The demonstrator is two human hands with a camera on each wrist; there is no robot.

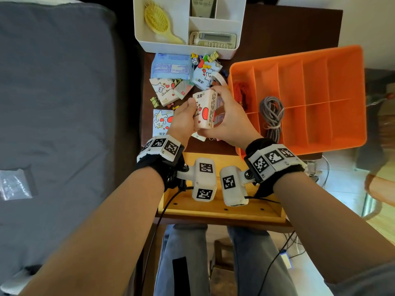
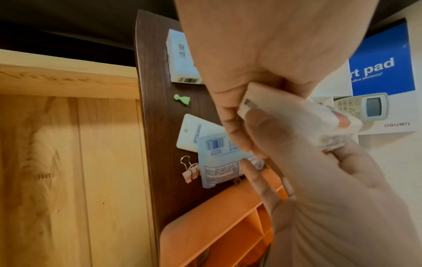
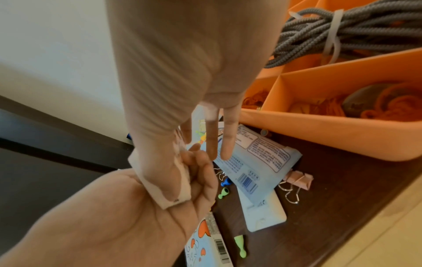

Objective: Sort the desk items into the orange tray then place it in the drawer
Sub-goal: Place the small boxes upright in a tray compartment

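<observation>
In the head view, a tissue pack [image 1: 204, 111] printed with red hearts sat at the centre of the frame, lifted above the dark desk [image 1: 277, 28] and just left of the orange tray [image 1: 299, 55], which filled the right side. The left hand [image 1: 183, 118] gripped the pack's left face with curled fingers, while the right hand [image 1: 228, 116] wrapped its top and right side. It looked light and soft, likely to dent under a squeeze, with slippery film, so a hold across its broad faces seemed safest. A grey cable [image 1: 271, 113] already lay in the tray, and more packs and clips were scattered at upper centre. In the left wrist view, the left hand's fingers [image 2: 228, 130] were bent round the pack's pale edge at centre right, the tray's rim at the bottom. In the right wrist view, the right thumb pressed the pack [image 3: 160, 180] at lower centre against the left palm, while two right fingers [image 3: 230, 137] hung straight, touching nothing.
</observation>
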